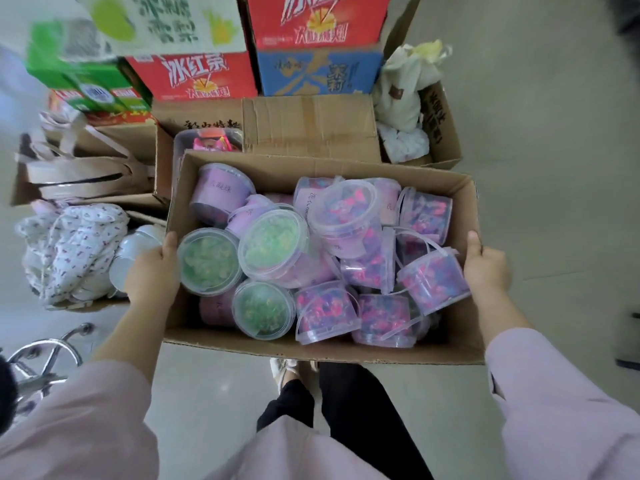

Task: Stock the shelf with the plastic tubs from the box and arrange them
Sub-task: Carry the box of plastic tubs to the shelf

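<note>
The open brown cardboard box, heaped with clear lidded plastic tubs, is gripped at its side walls by the left hand and right hand; it is judged bulky, shifting; support underneath is advised.
</note>
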Action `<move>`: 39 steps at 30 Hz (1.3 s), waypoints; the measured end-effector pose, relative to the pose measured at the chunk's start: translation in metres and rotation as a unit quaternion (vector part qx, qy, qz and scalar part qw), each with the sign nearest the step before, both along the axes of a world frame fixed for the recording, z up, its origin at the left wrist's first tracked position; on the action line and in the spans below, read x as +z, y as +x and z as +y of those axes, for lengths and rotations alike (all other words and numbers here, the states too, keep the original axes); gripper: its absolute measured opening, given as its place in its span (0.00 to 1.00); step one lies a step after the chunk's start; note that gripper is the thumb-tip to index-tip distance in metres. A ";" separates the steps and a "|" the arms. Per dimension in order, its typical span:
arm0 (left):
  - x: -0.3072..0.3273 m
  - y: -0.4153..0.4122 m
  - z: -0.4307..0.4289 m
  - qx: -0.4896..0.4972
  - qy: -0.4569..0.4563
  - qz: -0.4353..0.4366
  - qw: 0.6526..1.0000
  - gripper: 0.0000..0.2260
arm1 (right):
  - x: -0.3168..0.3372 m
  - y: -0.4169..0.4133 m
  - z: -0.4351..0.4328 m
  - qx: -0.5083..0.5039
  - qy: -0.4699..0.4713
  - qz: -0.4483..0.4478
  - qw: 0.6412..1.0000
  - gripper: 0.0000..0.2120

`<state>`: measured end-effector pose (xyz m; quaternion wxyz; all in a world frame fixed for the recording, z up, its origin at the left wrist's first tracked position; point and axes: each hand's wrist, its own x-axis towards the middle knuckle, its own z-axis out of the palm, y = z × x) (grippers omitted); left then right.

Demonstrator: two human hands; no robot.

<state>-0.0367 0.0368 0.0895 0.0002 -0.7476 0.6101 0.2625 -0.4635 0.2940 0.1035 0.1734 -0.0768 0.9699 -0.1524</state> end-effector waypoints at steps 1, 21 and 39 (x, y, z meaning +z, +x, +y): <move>0.022 -0.006 0.010 -0.006 -0.008 0.017 1.000 0.31 | 0.025 0.001 0.018 -0.009 -0.007 0.011 1.000 0.31; 0.188 -0.292 0.296 -0.330 -0.105 0.097 0.933 0.31 | 0.189 -0.037 0.503 -0.324 -0.091 0.095 0.937 0.31; 0.138 -0.654 0.713 -0.656 0.029 0.116 0.746 0.29 | 0.150 -0.021 0.915 -0.645 -0.010 0.079 0.760 0.33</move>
